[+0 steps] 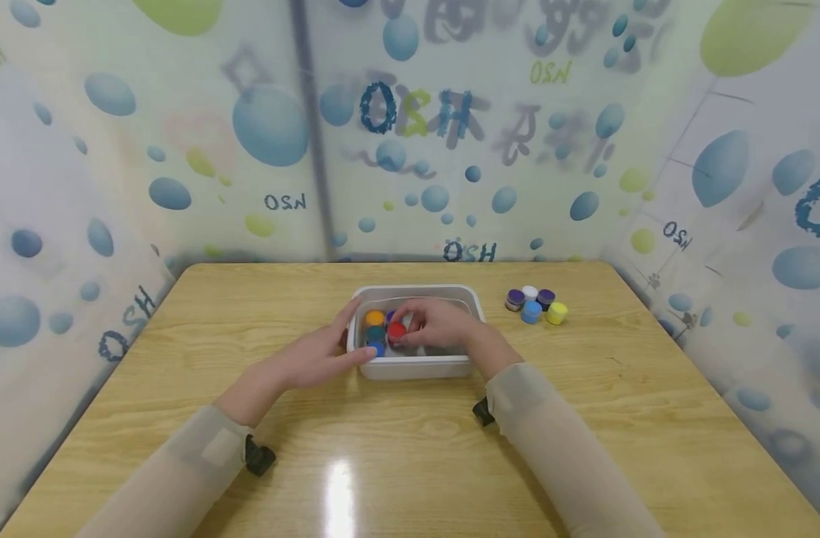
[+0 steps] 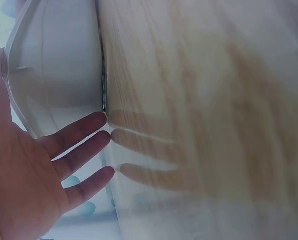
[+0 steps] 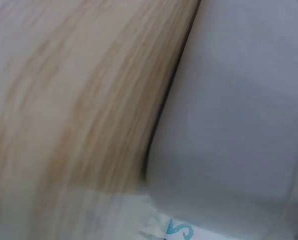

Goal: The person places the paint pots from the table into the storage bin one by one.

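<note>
A white plastic bin (image 1: 419, 368) stands on the table with small paint jars in its left part. Among them are an orange-lidded jar (image 1: 374, 319), a dark teal one (image 1: 376, 334), a blue one (image 1: 377, 348) and a partly hidden purple one (image 1: 392, 317). My right hand (image 1: 439, 323) reaches inside and pinches a red-lidded jar (image 1: 397, 331) beside the teal one. With fingers straight and spread, my left hand (image 1: 318, 359) rests against the bin's left end, its thumb over the front rim by the blue jar. Fingertips (image 2: 98, 118) touch down low beside the bin in the left wrist view.
Right of the bin, several more jars stand grouped on the wooden table (image 1: 410, 448): purple (image 1: 515, 300), white (image 1: 530, 293), light blue (image 1: 531, 312) and yellow (image 1: 556, 313). Patterned curtains (image 1: 410, 172) enclose the table's back and sides.
</note>
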A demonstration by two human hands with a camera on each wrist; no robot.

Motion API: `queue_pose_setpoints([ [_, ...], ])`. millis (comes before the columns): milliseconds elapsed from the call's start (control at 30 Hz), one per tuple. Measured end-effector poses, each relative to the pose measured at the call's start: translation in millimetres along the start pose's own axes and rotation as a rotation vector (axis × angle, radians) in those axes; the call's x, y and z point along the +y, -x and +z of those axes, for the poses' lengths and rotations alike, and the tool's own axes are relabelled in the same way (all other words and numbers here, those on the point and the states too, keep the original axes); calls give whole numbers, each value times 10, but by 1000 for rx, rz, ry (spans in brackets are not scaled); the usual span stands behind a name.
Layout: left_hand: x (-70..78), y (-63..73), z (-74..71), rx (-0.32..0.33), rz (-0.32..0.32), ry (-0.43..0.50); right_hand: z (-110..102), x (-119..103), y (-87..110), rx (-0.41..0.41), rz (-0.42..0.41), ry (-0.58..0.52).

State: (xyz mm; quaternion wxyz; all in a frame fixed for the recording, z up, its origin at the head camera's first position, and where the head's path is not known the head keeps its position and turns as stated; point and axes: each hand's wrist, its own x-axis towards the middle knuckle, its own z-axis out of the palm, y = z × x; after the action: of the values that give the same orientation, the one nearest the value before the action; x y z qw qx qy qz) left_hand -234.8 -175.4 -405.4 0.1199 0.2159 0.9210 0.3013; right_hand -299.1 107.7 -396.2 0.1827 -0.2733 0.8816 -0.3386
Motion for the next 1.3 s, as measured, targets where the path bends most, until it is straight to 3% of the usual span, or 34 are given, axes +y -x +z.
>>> queue_pose_setpoints([
  [1300,12,11,-13,-11,-2,19,9,-18,13,-26,28,20],
])
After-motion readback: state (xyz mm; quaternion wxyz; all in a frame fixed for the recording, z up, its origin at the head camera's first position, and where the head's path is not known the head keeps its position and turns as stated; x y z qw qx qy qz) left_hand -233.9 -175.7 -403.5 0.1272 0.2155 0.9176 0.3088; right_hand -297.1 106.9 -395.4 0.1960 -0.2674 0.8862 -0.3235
